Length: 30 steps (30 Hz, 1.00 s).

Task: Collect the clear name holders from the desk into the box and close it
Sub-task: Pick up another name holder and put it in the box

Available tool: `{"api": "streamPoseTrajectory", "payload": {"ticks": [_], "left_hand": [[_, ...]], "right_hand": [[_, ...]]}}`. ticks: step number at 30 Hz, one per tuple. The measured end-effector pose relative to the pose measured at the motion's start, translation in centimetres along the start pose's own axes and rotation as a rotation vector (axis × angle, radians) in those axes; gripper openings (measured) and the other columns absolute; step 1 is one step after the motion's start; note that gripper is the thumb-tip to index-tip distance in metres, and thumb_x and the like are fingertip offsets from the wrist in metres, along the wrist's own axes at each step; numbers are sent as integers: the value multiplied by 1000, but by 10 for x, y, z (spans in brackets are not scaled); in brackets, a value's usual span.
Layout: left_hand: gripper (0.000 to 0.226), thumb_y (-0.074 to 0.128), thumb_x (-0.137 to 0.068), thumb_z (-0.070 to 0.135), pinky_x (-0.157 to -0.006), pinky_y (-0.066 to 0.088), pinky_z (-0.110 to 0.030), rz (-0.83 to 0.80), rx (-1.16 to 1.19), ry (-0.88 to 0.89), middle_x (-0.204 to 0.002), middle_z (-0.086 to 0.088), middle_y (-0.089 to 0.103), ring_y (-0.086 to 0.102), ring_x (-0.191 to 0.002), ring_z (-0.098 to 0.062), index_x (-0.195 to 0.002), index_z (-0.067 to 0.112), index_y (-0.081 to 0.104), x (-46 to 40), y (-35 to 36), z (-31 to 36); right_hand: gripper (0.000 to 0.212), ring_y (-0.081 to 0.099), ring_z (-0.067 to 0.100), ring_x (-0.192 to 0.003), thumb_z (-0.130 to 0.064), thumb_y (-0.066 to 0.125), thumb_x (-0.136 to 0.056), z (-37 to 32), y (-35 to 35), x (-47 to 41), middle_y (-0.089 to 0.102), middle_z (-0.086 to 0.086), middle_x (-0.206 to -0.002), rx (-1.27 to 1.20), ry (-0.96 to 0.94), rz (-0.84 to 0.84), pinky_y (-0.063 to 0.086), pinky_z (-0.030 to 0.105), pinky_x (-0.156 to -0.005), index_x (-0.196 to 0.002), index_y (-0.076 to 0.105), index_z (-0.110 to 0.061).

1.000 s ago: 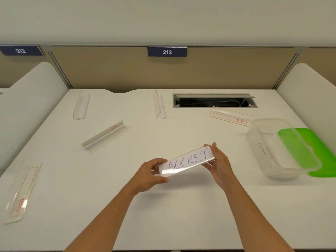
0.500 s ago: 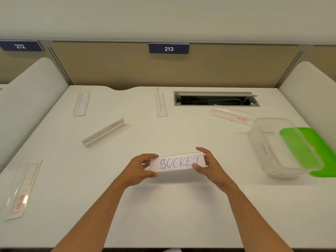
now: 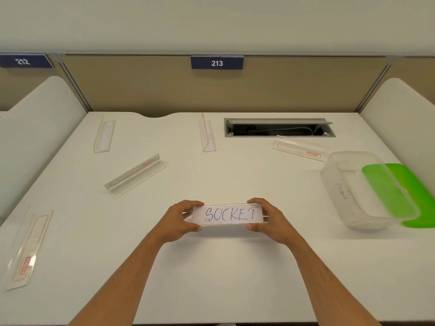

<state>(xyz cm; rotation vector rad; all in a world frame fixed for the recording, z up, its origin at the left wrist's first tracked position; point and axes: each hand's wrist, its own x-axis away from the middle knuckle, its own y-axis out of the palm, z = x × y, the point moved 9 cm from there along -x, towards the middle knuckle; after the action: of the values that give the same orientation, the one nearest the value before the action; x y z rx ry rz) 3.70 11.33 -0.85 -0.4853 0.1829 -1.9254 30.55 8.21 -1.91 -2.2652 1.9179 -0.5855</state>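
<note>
Head view: name holder marked SOCKET [image 3: 227,214] held level above desk [image 3: 211,267], between both hands. Left hand [image 3: 181,220] pinching left end, right hand [image 3: 266,218] pinching right end, thumbs below, fingers on top. Clear box [image 3: 367,189] well right, open, green lid [image 3: 409,196] partly beneath it. Other holders scattered behind and left.

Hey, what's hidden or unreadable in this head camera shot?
- Ends of the SOCKET holder: covered by left hand and right hand.
- Green lid: cut off by the right edge, partly behind the clear box.
- Red label on the near-left holder: too small, glare.
</note>
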Motion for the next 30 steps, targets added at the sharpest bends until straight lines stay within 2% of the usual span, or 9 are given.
{"api": "streamPoseTrajectory", "payload": {"ticks": [4, 8, 12, 15, 18, 21, 25, 30], "left_hand": [[64, 85, -64, -5, -91, 44, -8, -6, -12, 12, -120, 2, 62, 59, -111, -14, -118, 23, 65, -1, 2, -1], [64, 86, -64, -4, -93, 44, -10, -20, -20, 11, -121, 4, 62, 59, -112, -12, -119, 23, 65, -5, 4, 1], [64, 85, -65, -3, -97, 44, -14, -36, -24, 20, -121, 6, 62, 59, -113, -10, -118, 25, 64, -9, 9, 5], [64, 85, -65, -3, -98, 44, -14, -44, -28, 31, -121, 8, 62, 59, -114, -10, -117, 27, 64, -13, 13, 7], [64, 84, -65, -4, -101, 43, -16, -38, -23, 51, -122, 5, 61, 58, -116, -11, -118, 25, 64, -16, 18, 11], [64, 83, -66, -4, -102, 42, -16, -33, -37, 88, -122, 4, 61, 58, -115, -11, -117, 28, 64, -20, 23, 18], [64, 83, -66, -4, -98, 41, -10, -54, -46, 115, -122, 5, 61, 57, -113, -4, -118, 28, 64, -27, 33, 25], [64, 83, -67, -4, -101, 40, -12, -72, -71, 132, -123, 5, 60, 56, -113, -1, -121, 24, 64, -33, 47, 32]], "right_hand": [[59, 64, 7, -91, -24, 87, -67, 2, -1, 1, 65, -16, -108, 40, 14, -3, 50, 15, -75, -112, 56, -46], [59, 64, 3, -90, -26, 88, -66, 3, -4, 2, 65, -21, -104, 59, 15, 4, 50, 14, -76, -111, 56, -47], [64, 63, 7, -98, -25, 87, -67, 6, -10, 2, 64, -15, -112, 61, 9, 21, 52, 18, -83, -116, 55, -50], [66, 60, 0, -102, -23, 86, -70, 7, -14, 4, 62, -19, -117, 64, -4, 26, 49, 19, -88, -120, 55, -53], [60, 58, -2, -105, -21, 86, -70, 9, -21, 7, 61, -21, -121, 52, -8, 53, 49, 21, -90, -117, 59, -47], [58, 59, -1, -103, -19, 86, -70, 11, -29, 10, 62, -18, -120, 42, -7, 81, 49, 18, -86, -115, 60, -44], [58, 58, -5, -99, -18, 87, -69, 13, -41, 17, 62, -19, -118, 38, -11, 120, 43, 8, -82, -115, 61, -42], [59, 58, -1, -102, -16, 87, -68, 19, -55, 26, 62, -14, -120, 34, -4, 163, 43, 7, -84, -116, 62, -37]]}}
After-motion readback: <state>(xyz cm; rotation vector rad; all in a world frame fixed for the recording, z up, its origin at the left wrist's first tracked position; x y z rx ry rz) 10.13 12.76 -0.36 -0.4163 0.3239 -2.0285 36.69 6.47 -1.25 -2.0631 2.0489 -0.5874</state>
